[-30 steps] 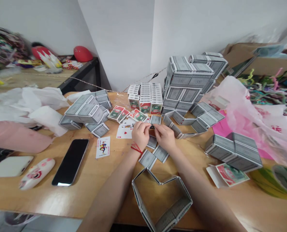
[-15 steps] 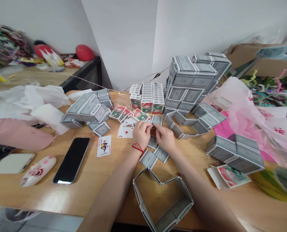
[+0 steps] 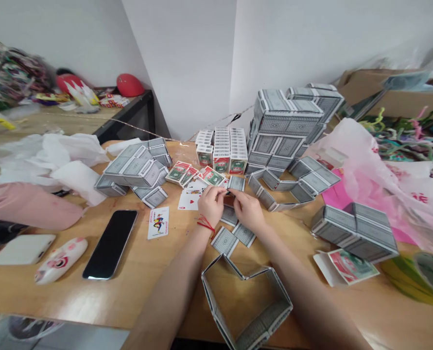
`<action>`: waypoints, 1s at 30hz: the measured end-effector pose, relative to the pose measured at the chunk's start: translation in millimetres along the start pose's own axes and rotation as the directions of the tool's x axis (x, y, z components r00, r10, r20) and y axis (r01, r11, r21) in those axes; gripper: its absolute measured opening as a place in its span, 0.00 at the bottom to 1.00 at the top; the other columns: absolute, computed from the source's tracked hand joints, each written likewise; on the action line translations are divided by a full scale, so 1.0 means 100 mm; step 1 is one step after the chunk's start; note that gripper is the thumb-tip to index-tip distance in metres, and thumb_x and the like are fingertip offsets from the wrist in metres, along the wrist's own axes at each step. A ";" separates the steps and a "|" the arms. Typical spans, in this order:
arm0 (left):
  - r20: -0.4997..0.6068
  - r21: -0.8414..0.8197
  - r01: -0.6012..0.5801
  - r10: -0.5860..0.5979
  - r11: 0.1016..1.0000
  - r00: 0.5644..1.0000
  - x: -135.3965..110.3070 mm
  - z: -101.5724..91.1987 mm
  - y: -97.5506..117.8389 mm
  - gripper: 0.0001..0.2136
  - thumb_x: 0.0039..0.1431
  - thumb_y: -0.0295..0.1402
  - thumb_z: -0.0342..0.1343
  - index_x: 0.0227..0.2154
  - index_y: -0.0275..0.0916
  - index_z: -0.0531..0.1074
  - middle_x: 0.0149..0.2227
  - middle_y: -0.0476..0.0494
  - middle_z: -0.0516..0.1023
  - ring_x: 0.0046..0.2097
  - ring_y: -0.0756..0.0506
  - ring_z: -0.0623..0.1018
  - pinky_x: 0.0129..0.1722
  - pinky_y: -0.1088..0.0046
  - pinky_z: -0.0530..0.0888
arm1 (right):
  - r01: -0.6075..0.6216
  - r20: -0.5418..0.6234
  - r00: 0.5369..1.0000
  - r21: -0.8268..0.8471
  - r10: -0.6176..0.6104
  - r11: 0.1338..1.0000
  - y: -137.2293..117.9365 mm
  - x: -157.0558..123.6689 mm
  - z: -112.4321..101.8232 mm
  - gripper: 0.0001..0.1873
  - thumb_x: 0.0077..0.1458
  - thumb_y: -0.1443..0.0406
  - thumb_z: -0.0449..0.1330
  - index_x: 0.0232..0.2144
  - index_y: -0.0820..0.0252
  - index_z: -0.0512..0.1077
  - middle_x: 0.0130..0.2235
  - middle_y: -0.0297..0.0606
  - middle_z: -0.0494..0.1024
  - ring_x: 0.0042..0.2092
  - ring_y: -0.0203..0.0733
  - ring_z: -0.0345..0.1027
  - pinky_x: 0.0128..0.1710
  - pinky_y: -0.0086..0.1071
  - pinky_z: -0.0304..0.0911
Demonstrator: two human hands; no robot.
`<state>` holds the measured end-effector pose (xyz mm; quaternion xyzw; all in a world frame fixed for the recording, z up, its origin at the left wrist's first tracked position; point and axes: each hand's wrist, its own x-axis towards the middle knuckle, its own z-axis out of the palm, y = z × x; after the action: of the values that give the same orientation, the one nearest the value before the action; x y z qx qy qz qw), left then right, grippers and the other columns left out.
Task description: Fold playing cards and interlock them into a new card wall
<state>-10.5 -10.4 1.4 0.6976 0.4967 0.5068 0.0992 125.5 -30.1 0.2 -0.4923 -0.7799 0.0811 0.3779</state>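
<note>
My left hand, with a red string at the wrist, is closed in a pinch. Close beside it, my right hand pinches too, and the fingertips of both meet on a playing card that shows only as a thin dark edge. Just below the hands, grey-backed playing cards lie on the table. One grey-backed card lies beyond the fingers. Face-up cards spread to the left of my left hand. Between my forearms stands a heart-shaped frame of folded cards.
A tall folded-card structure and stacked card boxes stand at the back. Smaller card structures sit left; a card block sits right. A phone, a joker card and green tape lie on the table.
The view has shifted slightly, so most things appear a little lower. Both hands stay together at nearly the same spot, with the right fingers slightly more bent over the card.
</note>
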 end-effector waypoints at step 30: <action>0.129 0.120 -0.168 0.153 0.978 0.980 -0.06 0.06 0.07 0.08 0.57 0.31 0.47 0.34 0.38 0.71 0.32 0.45 0.75 0.35 0.50 0.74 0.36 0.75 0.70 | -0.192 -0.116 0.974 0.013 0.193 0.981 0.09 -0.01 0.02 0.16 0.54 0.70 0.46 0.38 0.58 0.71 0.36 0.39 0.77 0.37 0.40 0.70 0.38 0.31 0.64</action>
<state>-1.5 -16.4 -0.2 0.7694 0.4638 0.4372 0.0416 130.7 -25.8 -5.9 -0.5691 -0.7050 0.0890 0.4138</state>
